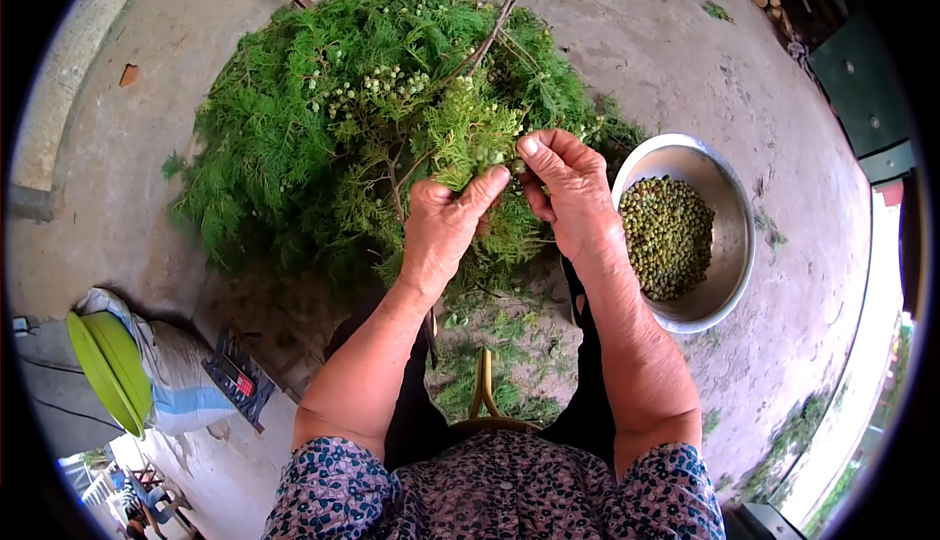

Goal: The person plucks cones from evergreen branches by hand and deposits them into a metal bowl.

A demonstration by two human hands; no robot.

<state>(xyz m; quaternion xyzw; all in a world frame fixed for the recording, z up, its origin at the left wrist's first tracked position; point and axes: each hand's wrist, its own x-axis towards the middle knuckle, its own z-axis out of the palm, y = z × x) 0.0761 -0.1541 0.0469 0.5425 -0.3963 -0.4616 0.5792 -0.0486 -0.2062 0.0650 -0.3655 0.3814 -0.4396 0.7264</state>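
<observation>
Both hands meet at one green sprig (460, 139), lifted in front of the body and over the near edge of the pile (279, 139), where it seems held so the fingers of both can get at it. The left grip (438, 227) pinches the sprig at its lower end, thumb laid along the greenery, apparently to steady it while the other side stays reachable. The right grip (578, 187) is just beside, its thumb and fingertips drawn close together at the sprig's edge; whether a small cone sits between them is too fine to tell. Beyond both grips, a bare stem (496, 26) slants up out of the greenery; I cannot tell whether the sprig is joined to it. Pale cones (392, 83) show on the pile, beyond the left grip, so the greenery lies directly ahead, probably to keep it near for either arm. The bowl (741, 256) stands on the floor (803, 168) just to the right of the right grip, likely set there for a short reach. Small round pieces (669, 236) lie in it, gathered toward the side nearest that arm, with bare metal on the far side. Well apart, left of and behind the left grip, a sack (181, 369) and a lime basin (108, 374) stand together, seemingly kept clear of the elbows.
</observation>
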